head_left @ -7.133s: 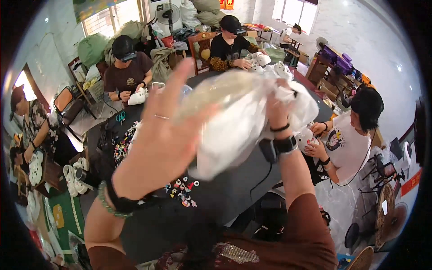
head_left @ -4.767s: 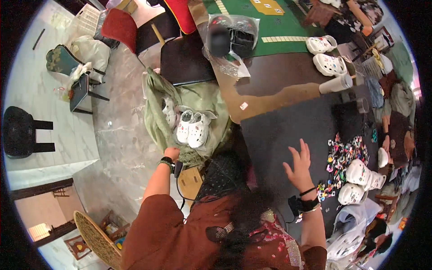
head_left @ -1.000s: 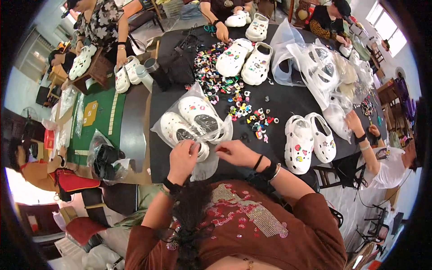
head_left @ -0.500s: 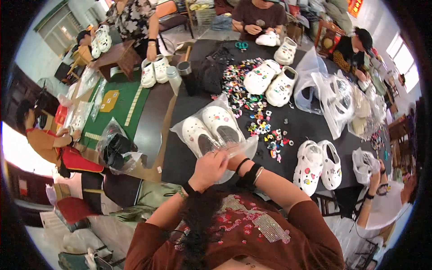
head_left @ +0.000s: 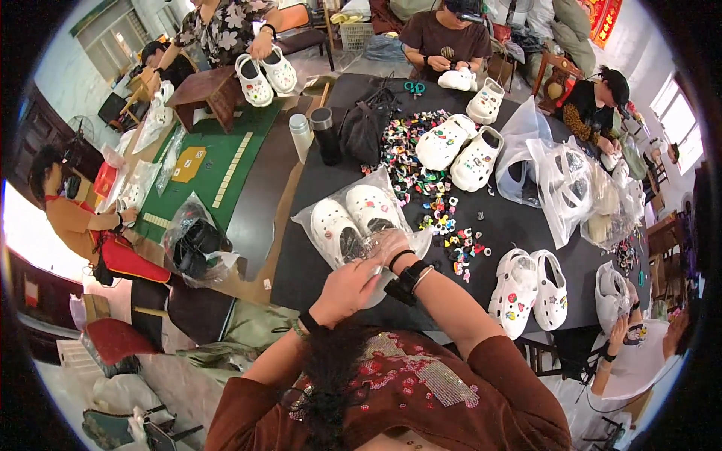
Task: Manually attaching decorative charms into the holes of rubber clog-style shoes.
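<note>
A pair of white clogs (head_left: 331,224) with small coloured charms lies in a clear plastic bag (head_left: 307,218) on the black table in front of me. My left hand (head_left: 344,290) is closed on the bag's near, open end, its fingers pressed together. Just beyond it, my right hand (head_left: 388,246) rests at the heels of the clogs. Film covers part of this hand and its fingers are blurred, so their grip does not show. Both hands are close together, wrists nearly touching.
Loose colourful shoe charms (head_left: 410,146) are heaped beyond the bag. More white clogs (head_left: 519,289) stand at the right, near bagged clogs (head_left: 568,180). A dark bottle (head_left: 326,135) and a white bottle (head_left: 300,135) stand at the left. Several people work around the tables.
My right hand has moved from the bag's edge further over the clogs' heels. My left fingers have straightened somewhat. Across the table, a person has lifted a pair of clogs off the surface.
</note>
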### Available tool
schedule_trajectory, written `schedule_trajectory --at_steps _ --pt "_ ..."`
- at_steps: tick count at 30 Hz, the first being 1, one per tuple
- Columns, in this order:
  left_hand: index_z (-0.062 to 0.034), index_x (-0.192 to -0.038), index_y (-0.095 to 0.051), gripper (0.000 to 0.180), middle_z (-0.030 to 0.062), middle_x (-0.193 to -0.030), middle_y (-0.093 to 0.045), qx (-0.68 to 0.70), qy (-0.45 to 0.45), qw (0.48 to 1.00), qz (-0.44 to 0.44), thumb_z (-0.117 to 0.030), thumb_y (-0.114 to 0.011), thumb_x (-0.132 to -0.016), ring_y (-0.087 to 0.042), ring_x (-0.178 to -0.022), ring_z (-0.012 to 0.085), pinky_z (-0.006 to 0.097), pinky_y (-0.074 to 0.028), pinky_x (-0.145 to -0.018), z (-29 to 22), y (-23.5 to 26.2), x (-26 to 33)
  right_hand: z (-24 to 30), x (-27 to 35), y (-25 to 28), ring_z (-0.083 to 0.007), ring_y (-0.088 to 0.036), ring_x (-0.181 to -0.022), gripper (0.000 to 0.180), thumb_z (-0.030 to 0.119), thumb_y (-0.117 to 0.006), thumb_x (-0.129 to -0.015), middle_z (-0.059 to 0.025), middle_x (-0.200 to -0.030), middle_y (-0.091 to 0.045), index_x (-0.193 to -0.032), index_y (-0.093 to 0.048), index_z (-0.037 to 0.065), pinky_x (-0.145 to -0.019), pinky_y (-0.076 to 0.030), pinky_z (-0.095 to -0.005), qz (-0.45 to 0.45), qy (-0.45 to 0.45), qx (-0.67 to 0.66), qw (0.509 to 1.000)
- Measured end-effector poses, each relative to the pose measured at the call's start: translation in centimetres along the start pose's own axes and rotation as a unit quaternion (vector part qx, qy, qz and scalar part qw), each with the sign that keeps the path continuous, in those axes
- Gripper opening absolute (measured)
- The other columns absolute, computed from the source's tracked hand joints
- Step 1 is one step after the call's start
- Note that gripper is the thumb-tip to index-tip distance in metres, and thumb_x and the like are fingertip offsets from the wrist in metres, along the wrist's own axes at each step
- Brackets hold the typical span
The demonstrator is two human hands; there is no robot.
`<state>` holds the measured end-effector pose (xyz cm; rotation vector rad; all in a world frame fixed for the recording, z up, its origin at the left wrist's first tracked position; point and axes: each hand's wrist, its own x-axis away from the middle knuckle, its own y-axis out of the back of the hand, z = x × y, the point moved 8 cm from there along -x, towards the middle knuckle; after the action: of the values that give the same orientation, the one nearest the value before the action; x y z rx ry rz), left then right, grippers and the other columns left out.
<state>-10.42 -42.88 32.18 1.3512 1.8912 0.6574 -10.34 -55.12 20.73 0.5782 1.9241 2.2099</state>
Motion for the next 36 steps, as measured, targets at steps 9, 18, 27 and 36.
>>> schedule_trajectory --at_steps 9,18,27,36 --pt "-0.0001 -0.107 -0.059 0.032 0.0183 -0.104 -0.061 -0.062 0.096 0.974 -0.195 -0.020 -0.066 -0.083 -0.058 -0.096 0.0356 0.040 -0.046 -0.083 10.1 10.1 0.8 -0.8 7.6 3.7 -0.0272 -0.064 -0.070 0.016 0.022 -0.057 -0.078 -0.0067 -0.076 -0.066 -0.088 -0.065 0.012 -0.063 -0.051 -0.0389 -0.206 0.104 -0.004 0.973" --pt "-0.0012 -0.105 -0.062 0.034 0.0107 -0.080 -0.065 0.224 0.307 0.919 -0.103 -0.032 -0.061 -0.090 -0.059 -0.075 0.0182 0.033 -0.047 -0.070 17.3 4.0 1.0 0.3 11.7 8.9 -0.0246 -0.058 -0.066 0.007 0.018 -0.054 -0.085 -0.0049 -0.072 -0.056 -0.089 -0.056 0.011 -0.055 -0.047 -0.0374 -0.195 0.254 -0.078 0.944" --pt "0.0023 -0.087 -0.061 0.026 0.0051 -0.071 -0.058 0.076 0.313 0.874 -0.364 -0.023 -0.060 -0.091 -0.050 -0.067 0.0120 0.030 -0.043 -0.063 23.2 16.7 6.0 -3.1 13.1 8.8 -0.0270 -0.061 -0.071 0.016 0.023 -0.061 -0.081 -0.0082 -0.075 -0.058 -0.086 -0.056 0.009 -0.060 -0.048 -0.0396 -0.099 0.168 -0.026 0.980" --pt "0.0012 -0.108 -0.057 0.032 0.0124 -0.114 -0.059 -0.345 0.337 0.788 -0.383 -0.025 -0.055 -0.091 -0.058 -0.097 0.0195 0.033 -0.047 -0.084 29.0 26.4 21.2 -5.7 11.7 8.1 -0.0338 -0.062 -0.061 0.024 0.028 -0.061 -0.081 -0.0140 -0.066 -0.062 -0.083 -0.056 0.004 -0.056 -0.050 -0.0447 -0.134 -0.006 -0.084 0.987"
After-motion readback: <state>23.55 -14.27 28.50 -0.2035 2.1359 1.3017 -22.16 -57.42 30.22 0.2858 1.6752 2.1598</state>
